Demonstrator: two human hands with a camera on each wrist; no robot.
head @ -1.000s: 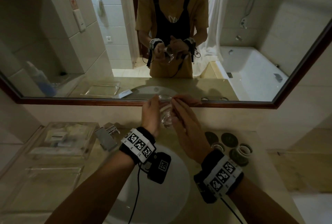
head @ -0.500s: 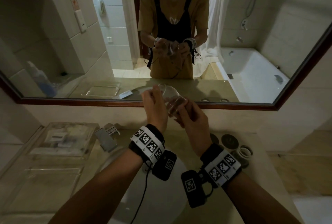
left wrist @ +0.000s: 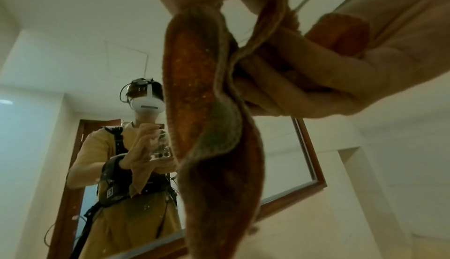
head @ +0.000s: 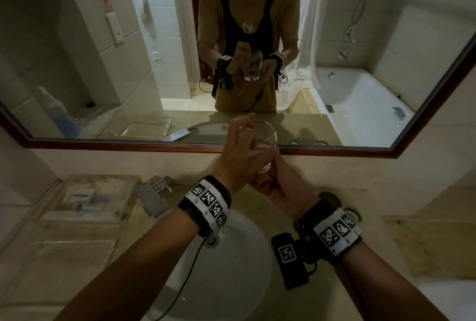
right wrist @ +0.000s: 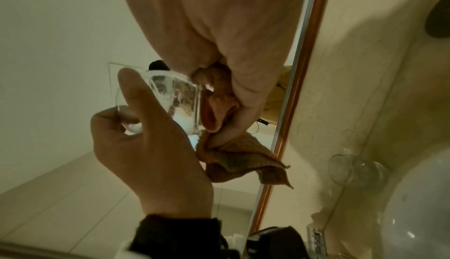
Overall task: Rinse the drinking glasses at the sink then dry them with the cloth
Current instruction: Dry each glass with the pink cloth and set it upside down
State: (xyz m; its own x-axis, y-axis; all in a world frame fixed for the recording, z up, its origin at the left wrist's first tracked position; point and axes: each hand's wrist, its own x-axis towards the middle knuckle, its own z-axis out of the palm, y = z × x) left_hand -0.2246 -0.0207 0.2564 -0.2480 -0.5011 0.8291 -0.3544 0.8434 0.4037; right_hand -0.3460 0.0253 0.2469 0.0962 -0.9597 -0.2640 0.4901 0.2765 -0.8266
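Observation:
A clear drinking glass (head: 265, 137) is held up in front of the mirror, above the back of the sink, mouth up and tilted. My left hand (head: 237, 145) grips its side, with the thumb across the wall of the glass (right wrist: 175, 97). My right hand (head: 280, 189) sits under the base and holds an orange cloth (right wrist: 238, 163) bunched against the glass. In the left wrist view the cloth (left wrist: 194, 89) hangs down in a twisted fold from the fingers (left wrist: 316, 82) of the right hand. From the head view the cloth is almost wholly hidden behind my hands.
The white basin (head: 231, 269) lies below my wrists, with the chrome tap (head: 152, 197) at its left. A second glass (right wrist: 353, 170) stands on the counter right of the basin. Clear plastic trays (head: 90, 197) fill the left counter. The wood-framed mirror (head: 128, 144) is just behind the glass.
Both hands have lifted the glass higher. It has turned from lying sideways between the palms to mouth-up, and my right hand has slid from its side to under the base.

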